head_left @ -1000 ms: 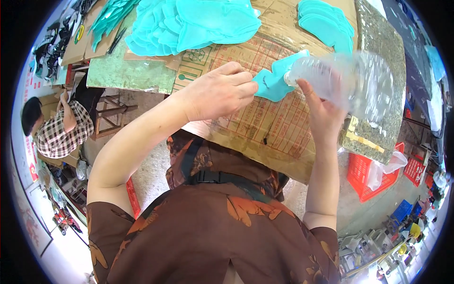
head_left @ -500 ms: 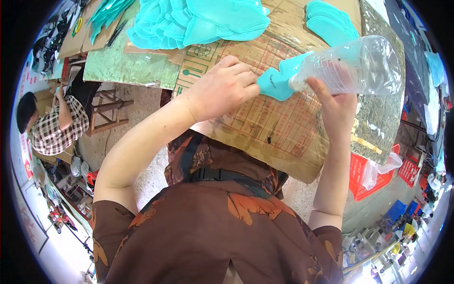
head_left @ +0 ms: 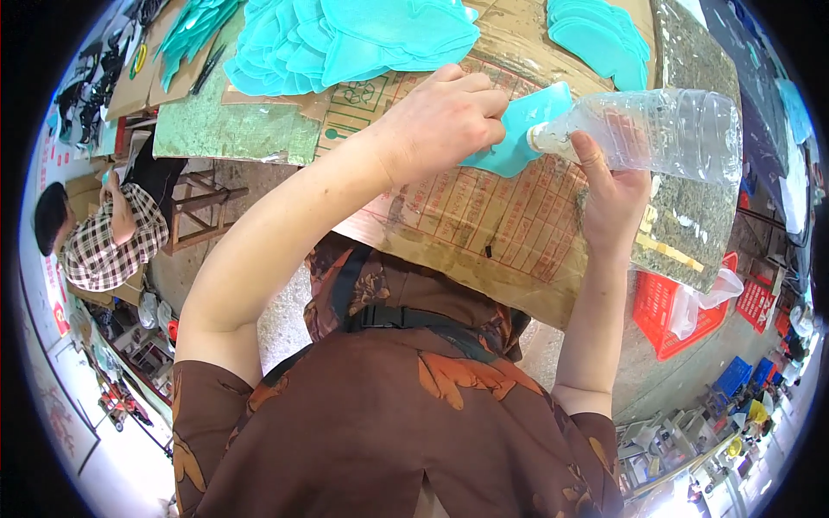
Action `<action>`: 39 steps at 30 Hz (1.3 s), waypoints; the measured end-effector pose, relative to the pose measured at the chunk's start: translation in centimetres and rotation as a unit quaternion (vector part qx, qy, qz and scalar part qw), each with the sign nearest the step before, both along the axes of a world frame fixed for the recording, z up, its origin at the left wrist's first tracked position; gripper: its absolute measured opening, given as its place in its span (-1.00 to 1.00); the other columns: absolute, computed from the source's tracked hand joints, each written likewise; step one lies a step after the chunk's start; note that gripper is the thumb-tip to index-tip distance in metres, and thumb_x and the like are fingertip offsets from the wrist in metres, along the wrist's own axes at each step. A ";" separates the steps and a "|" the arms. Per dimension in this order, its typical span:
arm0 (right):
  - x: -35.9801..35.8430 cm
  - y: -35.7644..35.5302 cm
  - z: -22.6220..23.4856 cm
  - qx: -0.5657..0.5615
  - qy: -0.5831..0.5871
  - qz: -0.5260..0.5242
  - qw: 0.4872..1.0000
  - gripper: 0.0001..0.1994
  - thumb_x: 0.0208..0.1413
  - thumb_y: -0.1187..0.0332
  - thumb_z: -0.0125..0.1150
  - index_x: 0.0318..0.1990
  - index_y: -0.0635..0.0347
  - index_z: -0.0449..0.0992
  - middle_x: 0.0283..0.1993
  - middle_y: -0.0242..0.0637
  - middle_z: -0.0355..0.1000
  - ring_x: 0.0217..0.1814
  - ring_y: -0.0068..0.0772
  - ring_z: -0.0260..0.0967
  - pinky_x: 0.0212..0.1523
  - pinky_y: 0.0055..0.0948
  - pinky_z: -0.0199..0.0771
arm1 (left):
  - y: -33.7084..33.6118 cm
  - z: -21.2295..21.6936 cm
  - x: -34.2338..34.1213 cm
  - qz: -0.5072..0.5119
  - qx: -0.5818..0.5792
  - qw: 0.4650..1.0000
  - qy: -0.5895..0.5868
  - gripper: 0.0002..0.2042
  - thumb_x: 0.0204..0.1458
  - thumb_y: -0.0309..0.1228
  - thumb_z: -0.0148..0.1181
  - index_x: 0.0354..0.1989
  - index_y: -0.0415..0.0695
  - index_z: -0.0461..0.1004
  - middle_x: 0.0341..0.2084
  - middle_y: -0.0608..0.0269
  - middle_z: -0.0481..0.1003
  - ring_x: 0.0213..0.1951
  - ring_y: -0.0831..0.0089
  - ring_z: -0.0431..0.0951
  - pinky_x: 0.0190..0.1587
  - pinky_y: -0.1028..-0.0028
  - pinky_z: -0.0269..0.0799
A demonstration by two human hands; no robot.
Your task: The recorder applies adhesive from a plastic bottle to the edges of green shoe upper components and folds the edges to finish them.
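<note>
A clear plastic bottle [head_left: 682, 138] lies sideways in my right hand [head_left: 611, 194], its thumb on the near side and the other fingers behind, seen through the plastic. The bottle's narrow neck points left and meets the edge of a flat turquoise cut-out piece [head_left: 528, 116]. My left hand [head_left: 453, 121] has its fingers curled on the left end of that piece, covering part of it. Whether the piece is pressed down or pinched underneath is hidden. Brown printed cardboard [head_left: 466, 224] lies beneath both hands.
Beyond my left hand spreads a large heap of turquoise pieces [head_left: 345, 43]; a smaller stack [head_left: 596, 39] lies far right. A yellowish strip [head_left: 669, 253] rests near the table's right edge. A red basket [head_left: 665, 324] stands below. At left sits another person [head_left: 112, 233] near a wooden stool [head_left: 203, 207].
My left hand has moved right and slightly away, covering more of the turquoise piece, which has shifted. The bottle's base has swung nearer to me, while its neck stays by the piece.
</note>
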State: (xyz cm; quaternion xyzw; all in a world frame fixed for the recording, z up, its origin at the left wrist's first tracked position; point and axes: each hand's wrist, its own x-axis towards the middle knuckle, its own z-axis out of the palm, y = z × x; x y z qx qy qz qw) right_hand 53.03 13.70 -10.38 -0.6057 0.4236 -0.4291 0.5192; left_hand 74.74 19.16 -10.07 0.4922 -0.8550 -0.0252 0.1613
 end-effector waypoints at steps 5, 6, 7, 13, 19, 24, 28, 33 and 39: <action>0.0 0.1 0.0 -0.042 0.060 -0.028 0.997 -0.55 0.01 0.41 0.37 0.03 0.35 0.36 -0.08 -0.26 0.42 -0.08 -0.48 0.37 -0.03 -0.49 0.39 | -0.6 -0.3 -0.3 -0.021 0.030 0.998 -0.051 -0.95 -0.12 -0.43 0.09 -0.45 -0.06 0.43 -0.35 0.35 0.36 -0.11 0.41 0.37 -0.06 0.39 0.24; 0.0 0.2 0.1 -0.043 0.059 -0.027 0.997 -0.55 0.01 0.41 0.37 0.03 0.35 0.36 -0.08 -0.26 0.42 -0.08 -0.48 0.37 -0.03 -0.49 0.39 | -0.7 -0.3 -0.3 -0.018 0.057 0.994 -0.088 -0.91 -0.11 -0.42 0.08 -0.39 -0.07 0.40 -0.28 0.33 0.36 -0.06 0.40 0.35 -0.04 0.38 0.22; 0.0 0.3 0.3 -0.046 0.084 -0.023 0.995 -0.54 0.01 0.40 0.37 0.05 0.35 0.36 -0.07 -0.24 0.41 -0.07 -0.48 0.37 -0.04 -0.49 0.40 | -0.6 -0.6 -0.2 -0.018 0.057 0.994 -0.089 -0.91 -0.11 -0.42 0.08 -0.39 -0.07 0.40 -0.28 0.33 0.36 -0.06 0.40 0.35 -0.04 0.38 0.22; 0.3 0.6 0.2 -0.065 0.111 -0.025 0.991 -0.52 0.02 0.38 0.36 0.07 0.35 0.35 -0.07 -0.21 0.43 -0.08 -0.49 0.37 -0.06 -0.49 0.42 | 0.2 -1.0 1.2 -0.018 0.057 0.997 0.052 -0.95 0.06 -0.42 0.03 -0.34 -0.09 0.37 -0.28 0.23 0.35 -0.06 0.25 0.33 0.04 0.32 0.19; 0.5 0.5 1.0 -0.029 0.076 -0.026 0.996 -0.57 0.03 0.40 0.34 0.03 0.35 0.38 -0.07 -0.23 0.43 -0.06 -0.47 0.37 -0.02 -0.47 0.38 | 1.6 2.2 4.0 0.096 0.088 0.980 0.153 -0.89 0.17 -0.42 -0.05 -0.31 -0.15 0.39 -0.32 0.18 0.35 -0.13 0.24 0.37 0.01 0.37 0.25; 0.8 0.8 0.8 -0.056 0.115 -0.046 0.991 -0.56 0.02 0.42 0.35 0.04 0.38 0.37 -0.05 -0.23 0.42 -0.08 -0.48 0.37 -0.04 -0.49 0.39 | 6.3 3.1 6.1 0.197 0.165 0.891 0.374 -0.83 0.22 -0.39 -0.05 -0.22 -0.21 0.43 -0.32 0.30 0.41 -0.16 0.45 0.41 -0.03 0.51 0.29; 0.7 0.9 0.6 -0.069 0.104 -0.037 0.992 -0.60 0.02 0.45 0.33 0.01 0.39 0.38 -0.06 -0.25 0.41 -0.08 -0.48 0.37 -0.04 -0.51 0.37 | 10.1 2.9 7.2 0.252 0.245 0.696 0.626 -0.83 0.24 -0.39 -0.04 -0.17 -0.21 0.43 -0.24 0.40 0.42 -0.20 0.64 0.40 -0.06 0.63 0.30; 0.0 1.1 0.2 -0.040 0.013 -0.035 0.999 -0.61 0.02 0.52 0.32 0.01 0.37 0.38 -0.04 -0.26 0.39 -0.01 -0.49 0.34 0.04 -0.49 0.33 | 11.5 2.5 7.0 0.255 0.235 0.602 0.719 -0.83 0.20 -0.35 0.05 -0.17 -0.18 0.40 -0.31 0.36 0.43 -0.24 0.64 0.42 -0.12 0.59 0.36; -1.1 1.2 1.5 -0.037 -0.036 -0.087 0.995 -0.59 0.05 0.54 0.26 0.08 0.33 0.34 0.03 -0.20 0.38 0.04 -0.37 0.37 0.04 -0.37 0.42 | 13.3 1.4 7.5 0.317 0.225 0.591 0.707 -0.87 0.12 -0.40 0.17 -0.24 -0.15 0.40 -0.40 0.41 0.45 -0.34 0.64 0.43 -0.20 0.59 0.37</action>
